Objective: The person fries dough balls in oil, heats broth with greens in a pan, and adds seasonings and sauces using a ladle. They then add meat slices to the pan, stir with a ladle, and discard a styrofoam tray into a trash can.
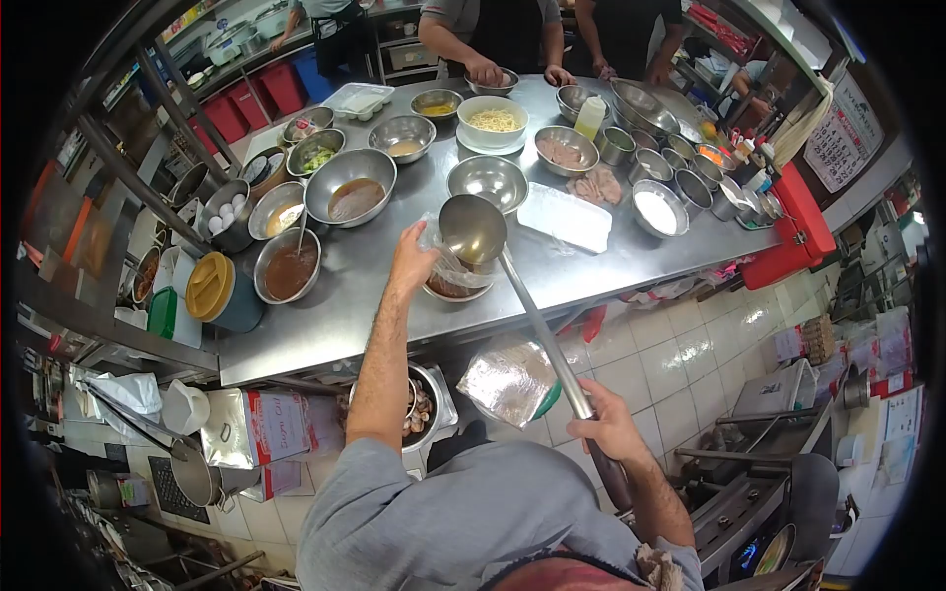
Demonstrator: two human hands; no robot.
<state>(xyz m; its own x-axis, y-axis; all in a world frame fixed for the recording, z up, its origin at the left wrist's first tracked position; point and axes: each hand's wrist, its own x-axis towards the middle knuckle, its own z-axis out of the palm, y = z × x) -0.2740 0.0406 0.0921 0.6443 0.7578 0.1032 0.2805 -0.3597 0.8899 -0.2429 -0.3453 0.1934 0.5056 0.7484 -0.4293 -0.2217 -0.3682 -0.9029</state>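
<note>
My left hand (414,258) is closed on the edge of a clear plastic bag (455,268) at the near edge of the steel table. My right hand (606,422) grips the long handle of a large metal ladle (537,320). The ladle's round bowl sits over the bag, and its inside looks wet and brownish. Partly hidden under bag and ladle is a metal bowl (469,296) with something brown in it. Just behind the ladle stands a shiny steel bowl (489,178). To its right lies a white, plastic-wrapped tray (564,219).
On the steel table (374,320), bowls of brown sauce (288,273), brown liquid (357,200), noodles (495,120) and meat (564,153) surround my hands. A foil-covered container (507,379) is below the edge. Other people (493,39) stand across the table, one reaching into a bowl.
</note>
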